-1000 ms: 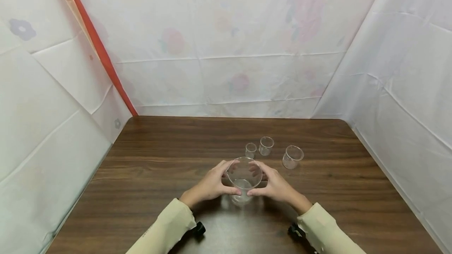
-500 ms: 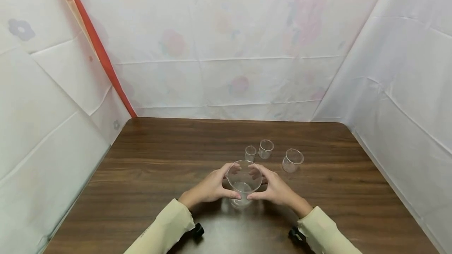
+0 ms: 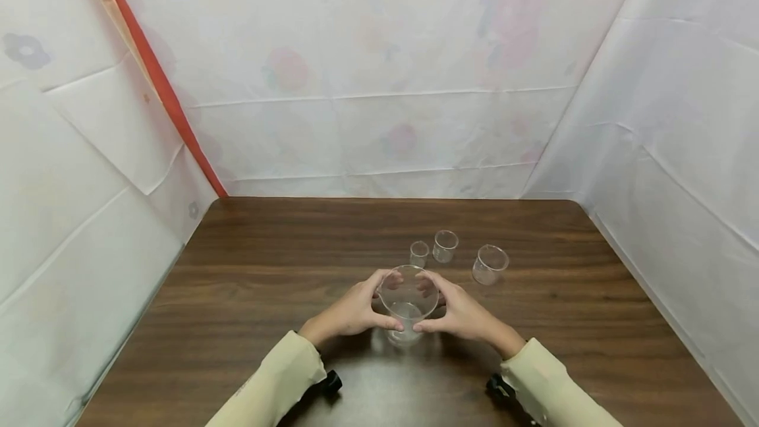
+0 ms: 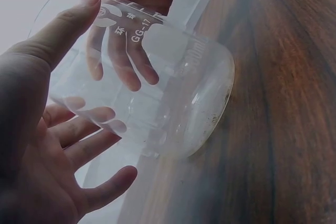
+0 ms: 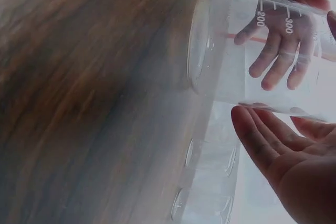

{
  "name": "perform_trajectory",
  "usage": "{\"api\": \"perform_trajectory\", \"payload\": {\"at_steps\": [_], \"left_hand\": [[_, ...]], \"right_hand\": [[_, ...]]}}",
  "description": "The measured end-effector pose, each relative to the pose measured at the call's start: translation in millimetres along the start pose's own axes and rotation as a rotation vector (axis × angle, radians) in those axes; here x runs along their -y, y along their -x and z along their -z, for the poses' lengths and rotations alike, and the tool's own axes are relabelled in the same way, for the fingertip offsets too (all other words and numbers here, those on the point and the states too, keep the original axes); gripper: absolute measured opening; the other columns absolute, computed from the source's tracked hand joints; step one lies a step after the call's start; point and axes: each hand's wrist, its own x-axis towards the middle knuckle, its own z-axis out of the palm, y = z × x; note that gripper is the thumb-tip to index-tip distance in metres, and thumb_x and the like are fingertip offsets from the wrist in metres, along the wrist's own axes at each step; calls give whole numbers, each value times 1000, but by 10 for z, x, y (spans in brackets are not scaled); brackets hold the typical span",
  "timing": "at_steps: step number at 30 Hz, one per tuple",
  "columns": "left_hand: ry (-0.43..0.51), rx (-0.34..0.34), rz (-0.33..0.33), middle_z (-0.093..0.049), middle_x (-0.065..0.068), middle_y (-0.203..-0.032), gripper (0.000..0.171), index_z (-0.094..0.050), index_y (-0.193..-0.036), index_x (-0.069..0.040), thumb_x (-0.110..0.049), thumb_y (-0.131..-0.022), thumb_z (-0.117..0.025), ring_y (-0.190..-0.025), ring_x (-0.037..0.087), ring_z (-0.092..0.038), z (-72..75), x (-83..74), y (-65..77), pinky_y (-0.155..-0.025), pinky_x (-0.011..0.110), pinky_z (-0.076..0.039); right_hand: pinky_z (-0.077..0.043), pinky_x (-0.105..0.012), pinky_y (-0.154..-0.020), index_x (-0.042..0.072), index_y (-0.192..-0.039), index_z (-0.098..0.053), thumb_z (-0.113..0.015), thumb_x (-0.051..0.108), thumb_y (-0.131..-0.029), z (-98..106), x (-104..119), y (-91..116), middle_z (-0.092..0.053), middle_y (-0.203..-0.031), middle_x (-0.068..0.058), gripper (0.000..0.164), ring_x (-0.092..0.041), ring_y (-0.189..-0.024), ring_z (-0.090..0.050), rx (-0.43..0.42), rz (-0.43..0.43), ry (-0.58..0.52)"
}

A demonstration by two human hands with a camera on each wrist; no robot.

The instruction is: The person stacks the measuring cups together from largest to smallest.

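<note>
A large clear glass beaker [image 3: 408, 295] stands upright at the middle front of the table. My left hand [image 3: 356, 308] grips its left side, and my right hand [image 3: 464, 312] grips the right, thumbs on the near wall and fingers around the far side. White print, including "GG-17", shows on the beaker [image 4: 173, 51] in the left wrist view. Scale marks of 200 and 300 are on the beaker [image 5: 226, 61] in the right wrist view. Its base is at the wood surface. I see nothing inside the glass.
Behind the large beaker stand a tiny beaker [image 3: 419, 254] and a slightly bigger one [image 3: 445, 246]. Off to the right is a medium beaker [image 3: 490, 265]. The dark wooden table [image 3: 255, 242] meets white floral cloth [image 3: 367, 84] at the back and sides.
</note>
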Motion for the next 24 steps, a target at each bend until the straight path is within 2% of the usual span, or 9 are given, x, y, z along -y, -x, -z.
{"api": "perform_trajectory", "payload": {"at_steps": [6,11,14,16,20,24], "left_hand": [[16,2,23,-50,-3,-131,83,-34,-132,-21,-57,-66,-70,-119,10,-48,21,-8,-40,-95,36,-43],[7,13,20,-52,-4,-128,83,-35,-131,-21,-58,-65,-70,-118,9,-49,13,-3,-81,-94,33,-44],[11,15,21,-53,-4,-126,83,-35,-131,-20,-58,-65,-70,-117,9,-49,-6,0,-84,-93,32,-44],[18,18,26,-54,-4,-125,84,-35,-131,-20,-58,-65,-71,-117,8,-49,-19,1,-78,-92,31,-44],[31,29,31,-54,-4,-127,88,-30,-135,-22,-57,-65,-70,-117,8,-49,-22,3,-68,-90,30,-46],[7,34,14,-53,0,-129,92,-25,-138,-22,-59,-66,-69,-119,10,-49,14,10,-83,-89,32,-46]], "right_hand": [[-51,-29,-76,14,-135,-34,-74,43,-69,106,9,-34,-56,-120,-10,83,-23,-103,-57,60,9,-28],[-52,-27,-76,10,-137,-32,-77,20,-69,241,-37,-29,-56,-119,-12,83,-25,-99,-60,104,22,20],[-53,-30,-78,7,-137,-32,-73,7,-72,320,-58,-20,-56,-119,-14,77,-27,-101,-60,118,5,16],[-53,-32,-79,5,-135,-34,-70,3,-75,370,-62,-18,-56,-119,-15,70,-29,-103,-58,112,-4,13],[-52,-36,-78,4,-126,-47,-67,8,-79,471,-51,-54,-60,-113,-16,51,-31,-102,-57,23,-8,72],[-51,-33,-72,6,-112,-60,-68,15,-79,572,-40,-151,-64,-103,-11,35,-23,-89,-60,-116,-3,240]]}}
